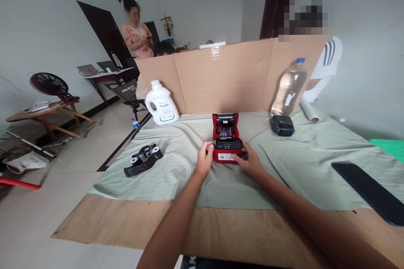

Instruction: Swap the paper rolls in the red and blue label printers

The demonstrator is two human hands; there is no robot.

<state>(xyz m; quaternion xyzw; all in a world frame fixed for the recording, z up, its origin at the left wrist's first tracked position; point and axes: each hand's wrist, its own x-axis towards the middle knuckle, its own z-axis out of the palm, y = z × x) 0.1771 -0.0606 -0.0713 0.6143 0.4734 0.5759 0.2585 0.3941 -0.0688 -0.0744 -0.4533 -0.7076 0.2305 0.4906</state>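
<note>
A small red and black label printer (227,146) stands on the green cloth before me. Its lid is tipped up at the back, and a dark, shiny roll (225,133) shows in the opening. My left hand (205,157) is closed at the printer's left front corner, with the fingers curled against its side. On the other side, my right hand (251,159) grips the body, thumb on the front face and fingers along the right side. Black ribbon with white-ended rolls (145,159) lies in a loose heap to the left.
A white jug (162,105) and a large clear bottle (288,88) stand before a cardboard screen (224,80). Near the bottle sits a black device (282,125). A dark, flat phone-like slab (369,191) lies at right. Other people are beyond the cardboard.
</note>
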